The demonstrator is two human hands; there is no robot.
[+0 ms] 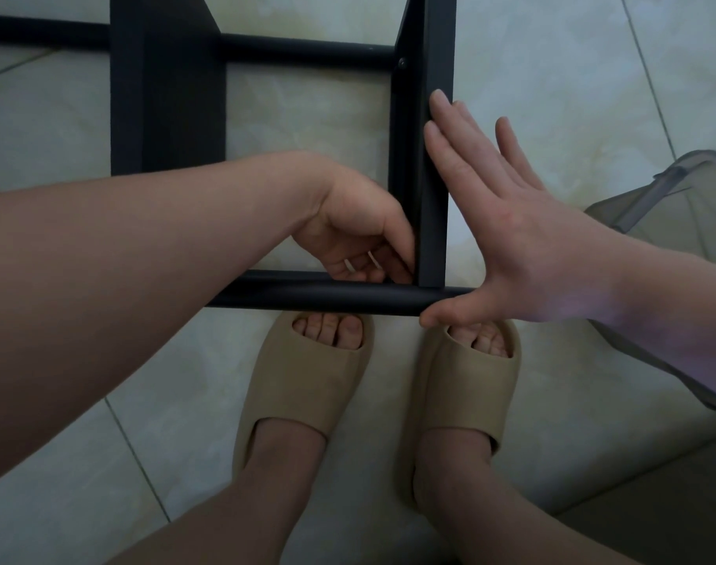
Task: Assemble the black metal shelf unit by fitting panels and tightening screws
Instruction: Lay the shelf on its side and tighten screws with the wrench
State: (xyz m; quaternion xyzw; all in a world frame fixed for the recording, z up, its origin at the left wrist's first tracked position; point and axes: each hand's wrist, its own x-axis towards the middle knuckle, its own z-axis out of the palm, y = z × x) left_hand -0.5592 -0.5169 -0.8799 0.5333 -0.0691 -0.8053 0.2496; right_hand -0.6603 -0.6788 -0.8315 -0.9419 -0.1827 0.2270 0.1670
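Panels (165, 95) stand in the frame (328, 297), a far screw (401, 64) in. Right hand (511, 238) presses flat on the right panel (433, 197). Left hand (356, 234) curls, grip unclear, at its near joint, probably not yet fastened.

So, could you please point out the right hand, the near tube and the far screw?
right hand (523, 238): head view, back of the hand.
near tube (319, 297): head view, middle of its visible length.
far screw (401, 63): head view, on the screw head.
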